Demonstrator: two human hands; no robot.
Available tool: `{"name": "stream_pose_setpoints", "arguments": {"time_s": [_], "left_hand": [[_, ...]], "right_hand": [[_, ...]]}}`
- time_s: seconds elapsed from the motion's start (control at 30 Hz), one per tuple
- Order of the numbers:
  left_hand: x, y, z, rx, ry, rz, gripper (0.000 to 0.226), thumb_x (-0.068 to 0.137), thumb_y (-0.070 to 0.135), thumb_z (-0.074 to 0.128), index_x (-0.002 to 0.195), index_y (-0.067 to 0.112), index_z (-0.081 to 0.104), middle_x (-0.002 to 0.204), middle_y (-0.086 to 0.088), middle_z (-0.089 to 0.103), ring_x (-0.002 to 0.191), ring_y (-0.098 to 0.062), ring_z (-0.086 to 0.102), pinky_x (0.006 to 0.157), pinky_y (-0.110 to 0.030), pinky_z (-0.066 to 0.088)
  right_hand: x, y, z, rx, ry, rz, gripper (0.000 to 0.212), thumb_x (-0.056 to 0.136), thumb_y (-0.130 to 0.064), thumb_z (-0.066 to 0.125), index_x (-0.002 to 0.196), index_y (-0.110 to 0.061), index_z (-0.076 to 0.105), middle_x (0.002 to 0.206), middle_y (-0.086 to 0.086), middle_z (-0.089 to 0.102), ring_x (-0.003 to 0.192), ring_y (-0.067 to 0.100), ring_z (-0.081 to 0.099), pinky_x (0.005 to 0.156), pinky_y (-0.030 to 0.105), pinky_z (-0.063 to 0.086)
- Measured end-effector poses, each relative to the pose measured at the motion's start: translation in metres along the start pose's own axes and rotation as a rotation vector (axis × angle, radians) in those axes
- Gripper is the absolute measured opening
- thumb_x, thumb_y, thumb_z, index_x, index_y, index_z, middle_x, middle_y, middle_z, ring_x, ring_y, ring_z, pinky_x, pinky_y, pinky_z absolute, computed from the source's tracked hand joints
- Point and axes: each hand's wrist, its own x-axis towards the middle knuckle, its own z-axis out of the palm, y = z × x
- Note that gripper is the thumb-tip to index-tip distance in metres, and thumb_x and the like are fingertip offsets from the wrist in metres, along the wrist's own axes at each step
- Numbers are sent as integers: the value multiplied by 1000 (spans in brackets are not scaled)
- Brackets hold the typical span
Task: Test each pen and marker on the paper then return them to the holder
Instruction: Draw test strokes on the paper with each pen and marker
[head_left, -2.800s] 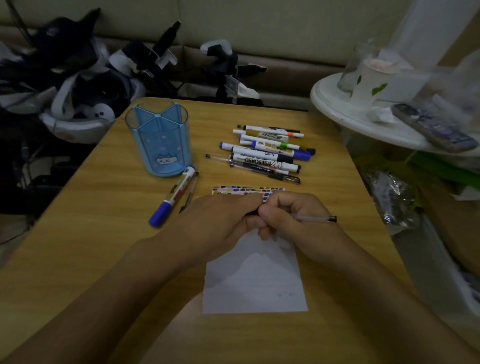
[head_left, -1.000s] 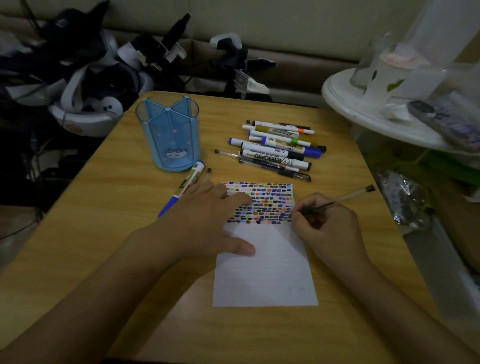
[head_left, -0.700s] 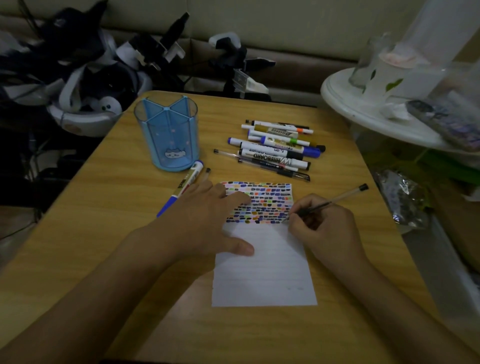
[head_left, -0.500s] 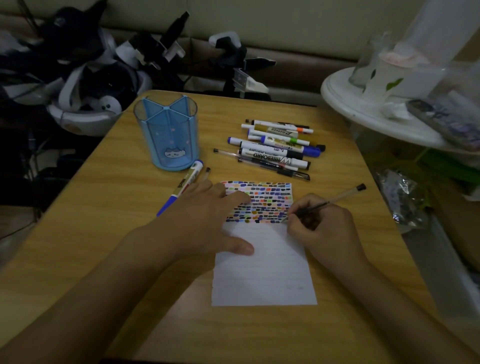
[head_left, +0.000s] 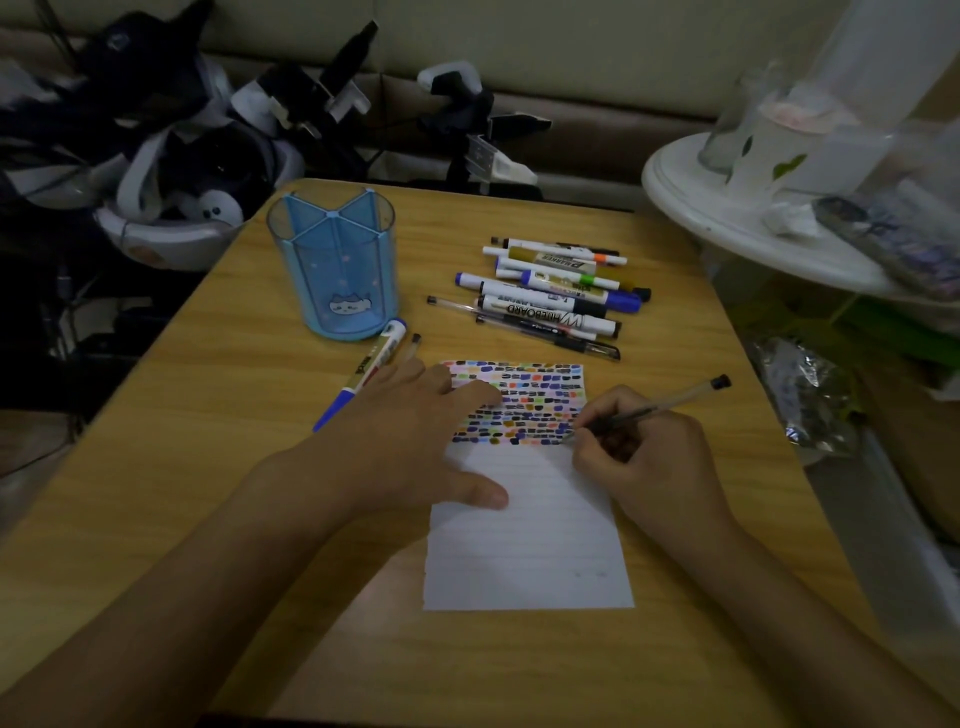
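On the paper (head_left: 524, 525), left hand (head_left: 415, 441) flat, fingers apart, right hand (head_left: 644, 457) fingers pinching pen (head_left: 660, 405), tip seemingly touching.

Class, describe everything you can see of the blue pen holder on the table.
The pen holder is a round cup of translucent blue plastic, split inside by thin walls into compartments. A small cat picture marks its front. It stands upright on the wooden table, apparently holding no pens. A blue-capped marker lies at its base; whether they touch is unclear.
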Motion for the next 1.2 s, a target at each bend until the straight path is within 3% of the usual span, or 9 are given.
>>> {"name": "stream_pose_setpoints", "arguments": {"time_s": [0.6, 1.2], "left_hand": [[-1, 0, 0, 10, 4, 9, 94, 69, 86, 49, 149, 46, 18, 137, 5, 39, 126, -17, 30, 108, -36, 25], [0, 1, -1, 22, -18, 2, 95, 70, 86, 48, 150, 47, 15, 147, 4, 34, 131, -18, 29, 111, -38, 25]], "right_hand": [[0, 3, 0, -34, 10, 5, 18, 85, -14, 73, 82, -29, 63, 65, -13, 64, 66, 3, 63, 51, 12, 45], [0, 0, 0, -35, 11, -3, 18, 86, -13, 73, 84, -29, 64, 65, -17, 62, 68, -2, 62, 52, 8, 43]]}}
